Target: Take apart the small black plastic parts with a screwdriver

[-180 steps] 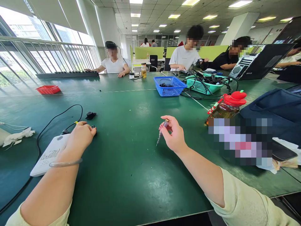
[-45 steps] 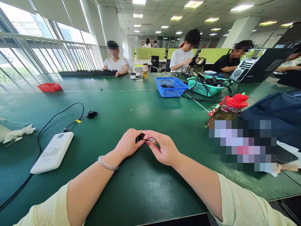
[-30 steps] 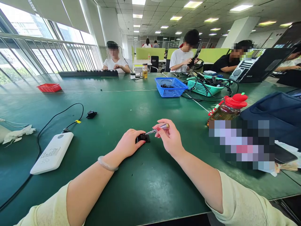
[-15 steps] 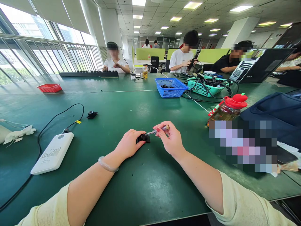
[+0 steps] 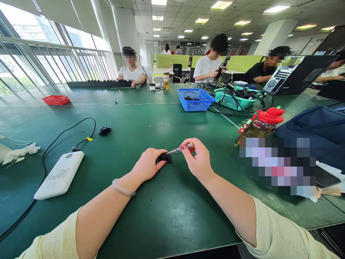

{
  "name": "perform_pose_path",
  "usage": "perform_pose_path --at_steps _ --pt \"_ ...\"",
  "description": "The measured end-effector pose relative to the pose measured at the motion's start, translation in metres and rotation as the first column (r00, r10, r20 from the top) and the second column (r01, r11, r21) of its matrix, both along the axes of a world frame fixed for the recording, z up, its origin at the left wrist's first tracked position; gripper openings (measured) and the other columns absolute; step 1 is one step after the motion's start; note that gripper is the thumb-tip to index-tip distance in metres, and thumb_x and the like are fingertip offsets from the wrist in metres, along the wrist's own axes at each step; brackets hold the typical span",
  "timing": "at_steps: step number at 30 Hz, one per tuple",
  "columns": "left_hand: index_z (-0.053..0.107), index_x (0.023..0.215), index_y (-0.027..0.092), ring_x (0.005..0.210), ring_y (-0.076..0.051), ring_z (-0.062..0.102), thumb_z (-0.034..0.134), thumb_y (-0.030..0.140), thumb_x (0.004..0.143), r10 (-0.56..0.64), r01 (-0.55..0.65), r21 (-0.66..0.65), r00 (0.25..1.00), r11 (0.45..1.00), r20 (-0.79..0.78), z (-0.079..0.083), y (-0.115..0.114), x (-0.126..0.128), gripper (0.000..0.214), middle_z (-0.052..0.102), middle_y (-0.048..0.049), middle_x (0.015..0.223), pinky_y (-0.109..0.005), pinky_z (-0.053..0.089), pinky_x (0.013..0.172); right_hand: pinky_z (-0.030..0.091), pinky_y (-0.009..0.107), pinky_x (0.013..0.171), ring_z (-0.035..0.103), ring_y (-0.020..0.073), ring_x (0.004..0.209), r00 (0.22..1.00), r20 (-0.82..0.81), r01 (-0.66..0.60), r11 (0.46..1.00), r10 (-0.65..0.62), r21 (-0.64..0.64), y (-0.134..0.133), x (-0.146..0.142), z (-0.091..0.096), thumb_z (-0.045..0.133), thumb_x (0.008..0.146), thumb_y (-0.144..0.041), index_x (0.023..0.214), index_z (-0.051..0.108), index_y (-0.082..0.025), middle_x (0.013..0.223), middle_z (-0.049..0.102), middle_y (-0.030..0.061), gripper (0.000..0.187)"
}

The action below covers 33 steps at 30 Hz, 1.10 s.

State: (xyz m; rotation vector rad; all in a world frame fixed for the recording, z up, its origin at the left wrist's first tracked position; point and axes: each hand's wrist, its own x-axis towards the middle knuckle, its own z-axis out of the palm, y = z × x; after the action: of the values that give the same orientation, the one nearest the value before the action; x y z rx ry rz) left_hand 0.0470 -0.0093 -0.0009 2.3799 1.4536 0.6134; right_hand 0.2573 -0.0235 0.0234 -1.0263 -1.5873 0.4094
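My left hand is closed on a small black part, pressing it to the green tabletop. Its thumb and a finger lie on either side of the part, and the palm hides some of it. Pinched in my right hand is a screwdriver with a clear handle. The screwdriver slants down to the left, its tip at the top of the black part. Whether the tip sits in a screw is too small to tell.
To the left lie a white power bank with a black cable and another small black piece. A red tray, a blue basket and a green basket stand further back. At right is a red-lidded bottle.
The fingers of my right hand have shifted slightly on the screwdriver's handle. My left hand and the black part stay in place. A person across the table has lowered one hand.
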Motion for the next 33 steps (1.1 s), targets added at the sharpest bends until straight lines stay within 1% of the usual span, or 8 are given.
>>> perform_pose_path --at_steps 3,6,13,15,20,24,27,33 --pt "0.067 0.129 0.025 0.117 -0.029 0.061 0.063 0.030 0.093 0.000 0.000 0.005 1.000 1.000 -0.002 0.001 0.000 0.000 0.037 0.073 -0.0077 0.120 -0.048 0.050 0.106 0.044 0.025 0.054 0.053 0.0118 0.056 0.999 -0.041 -0.027 0.998 0.025 -0.064 -0.001 0.000 -0.001 0.061 0.092 -0.039 0.084 0.061 -0.024 0.068 0.062 -0.0021 0.017" --pt "0.067 0.129 0.025 0.117 -0.029 0.061 0.063 0.029 0.092 0.005 -0.005 0.002 1.000 1.000 -0.010 0.001 -0.001 0.001 0.037 0.073 -0.0077 0.119 -0.048 0.050 0.106 0.042 0.025 0.052 0.049 0.0110 0.052 0.996 -0.076 -0.052 0.995 0.045 -0.084 -0.001 -0.001 -0.003 0.060 0.093 -0.044 0.085 0.060 -0.024 0.064 0.058 -0.0039 0.021" --pt "0.068 0.128 0.025 0.117 -0.029 0.062 0.063 0.029 0.091 0.013 -0.013 0.006 1.000 1.000 -0.004 0.001 -0.001 0.001 0.037 0.073 -0.0079 0.118 -0.047 0.050 0.105 0.046 0.026 0.054 0.051 0.0126 0.056 0.984 -0.177 -0.058 0.990 0.034 -0.132 0.003 -0.001 -0.009 0.056 0.094 -0.058 0.087 0.059 -0.024 0.063 0.053 -0.0036 0.035" --pt "0.067 0.128 0.025 0.118 -0.029 0.062 0.063 0.029 0.092 0.012 -0.012 0.002 1.000 1.000 -0.010 0.001 -0.001 0.001 0.037 0.073 -0.0081 0.118 -0.047 0.050 0.105 0.046 0.025 0.053 0.052 0.0123 0.056 0.985 -0.171 -0.045 0.990 0.022 -0.133 0.002 -0.002 -0.008 0.057 0.093 -0.057 0.087 0.059 -0.024 0.064 0.055 -0.0032 0.033" --pt "0.067 0.127 0.025 0.116 -0.029 0.062 0.063 0.029 0.092 -0.014 0.015 0.022 1.000 1.000 -0.003 -0.001 0.000 -0.001 0.035 0.073 -0.0079 0.118 -0.048 0.050 0.104 0.046 0.024 0.053 0.054 0.0117 0.054 0.998 -0.068 0.007 0.997 -0.012 -0.080 -0.005 -0.005 -0.002 0.064 0.090 -0.050 0.083 0.062 -0.024 0.065 0.062 -0.0021 0.028" --pt "0.068 0.125 0.025 0.115 -0.029 0.063 0.063 0.030 0.092 -0.009 0.009 0.015 1.000 1.000 0.002 -0.001 0.000 -0.001 0.034 0.073 -0.0080 0.117 -0.047 0.052 0.102 0.046 0.024 0.051 0.052 0.0113 0.052 0.996 -0.086 0.023 0.997 -0.029 -0.072 -0.005 -0.004 -0.001 0.066 0.089 -0.053 0.082 0.062 -0.024 0.064 0.063 -0.0025 0.030" --pt "0.068 0.125 0.026 0.115 -0.029 0.063 0.063 0.029 0.092 -0.004 0.004 0.013 1.000 1.000 0.003 0.000 0.000 0.000 0.034 0.073 -0.0077 0.116 -0.047 0.052 0.102 0.046 0.024 0.051 0.054 0.0116 0.052 0.996 -0.093 0.007 0.997 -0.014 -0.075 -0.003 -0.003 -0.001 0.064 0.089 -0.054 0.083 0.062 -0.024 0.064 0.063 -0.0022 0.031" --pt "0.068 0.125 0.025 0.115 -0.029 0.063 0.064 0.029 0.092 -0.005 0.005 0.019 1.000 1.000 0.000 0.000 0.000 0.000 0.034 0.073 -0.0073 0.117 -0.046 0.051 0.102 0.045 0.024 0.052 0.052 0.0112 0.052 0.996 -0.065 -0.069 0.994 0.063 -0.088 -0.004 -0.002 0.002 0.064 0.090 -0.052 0.083 0.061 -0.024 0.063 0.062 -0.0027 0.029"
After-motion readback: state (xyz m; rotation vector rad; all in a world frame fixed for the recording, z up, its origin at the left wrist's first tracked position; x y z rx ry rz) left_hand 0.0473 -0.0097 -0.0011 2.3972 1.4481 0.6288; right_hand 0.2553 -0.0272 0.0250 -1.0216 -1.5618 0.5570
